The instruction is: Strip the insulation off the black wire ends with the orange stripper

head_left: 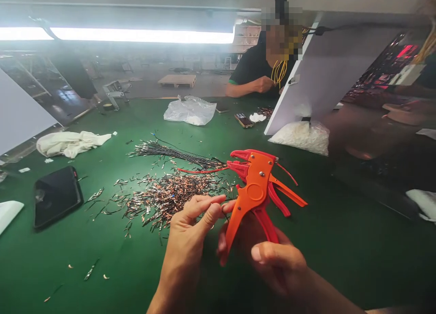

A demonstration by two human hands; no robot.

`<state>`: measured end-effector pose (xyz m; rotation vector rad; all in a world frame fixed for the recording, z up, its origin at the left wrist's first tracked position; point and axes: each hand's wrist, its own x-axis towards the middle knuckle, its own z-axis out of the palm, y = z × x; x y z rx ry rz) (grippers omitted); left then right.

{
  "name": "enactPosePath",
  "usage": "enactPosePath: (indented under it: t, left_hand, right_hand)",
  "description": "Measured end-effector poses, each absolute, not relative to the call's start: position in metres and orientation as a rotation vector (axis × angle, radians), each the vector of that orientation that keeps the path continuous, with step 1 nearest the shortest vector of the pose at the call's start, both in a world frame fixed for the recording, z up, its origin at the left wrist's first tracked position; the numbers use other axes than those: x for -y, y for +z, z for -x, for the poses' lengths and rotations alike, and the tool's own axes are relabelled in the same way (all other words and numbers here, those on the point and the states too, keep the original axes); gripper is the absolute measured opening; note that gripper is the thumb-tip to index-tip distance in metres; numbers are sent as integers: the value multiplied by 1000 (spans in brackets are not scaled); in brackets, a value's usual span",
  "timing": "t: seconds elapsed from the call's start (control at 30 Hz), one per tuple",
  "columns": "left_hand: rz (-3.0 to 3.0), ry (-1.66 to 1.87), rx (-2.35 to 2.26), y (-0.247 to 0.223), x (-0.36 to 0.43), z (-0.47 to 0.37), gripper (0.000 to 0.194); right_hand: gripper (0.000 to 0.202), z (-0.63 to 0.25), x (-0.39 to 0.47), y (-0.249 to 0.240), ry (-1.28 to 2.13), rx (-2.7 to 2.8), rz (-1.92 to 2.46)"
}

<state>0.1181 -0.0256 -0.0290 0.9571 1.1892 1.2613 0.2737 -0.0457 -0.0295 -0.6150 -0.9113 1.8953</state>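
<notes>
My right hand (272, 255) is wrapped round the handles of an orange and red wire stripper (254, 187), its jaws pointing up and left. Close beside the tool's handle, my left hand (194, 228) pinches a thin dark wire (225, 210) between thumb and fingers. A red wire (204, 171) runs leftward from near the jaws. Behind my left hand spreads a heap of short stripped wire scraps (173, 191), black and copper-coloured. Beyond the heap lies a bundle of long black wires (177, 154) with bare ends.
On the green table (129, 277) lie a black phone (57, 197), a white cloth (71, 143), a clear plastic bag (190, 110) and a filled bag (301, 137) by a white panel (309, 78). Across the table a person (252, 71) handles yellow wires.
</notes>
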Motion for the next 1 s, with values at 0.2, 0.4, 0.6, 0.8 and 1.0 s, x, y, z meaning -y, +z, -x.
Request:
enactPosePath:
  t: [0.2, 0.4, 0.6, 0.8, 1.0]
  left_hand:
    - [-1173, 1126, -1370, -19, 21, -109, 23]
    - [-1430, 1191, -1513, -3, 24, -95, 19]
    - [-1085, 1915, -1508, 10, 21, -94, 6]
    - [-871, 1878, -1268, 12, 16, -101, 13]
    - [-812, 1874, -1219, 1, 24, -106, 17]
  right_hand:
    - [49, -279, 46, -33, 1935, 909, 499]
    - [57, -280, 45, -36, 1979, 879, 388]
    - [54, -283, 43, -42, 2120, 911, 303]
    - [54, -278, 51, -63, 2282, 871, 348]
    - [56, -274, 52, -51, 2297, 898, 390]
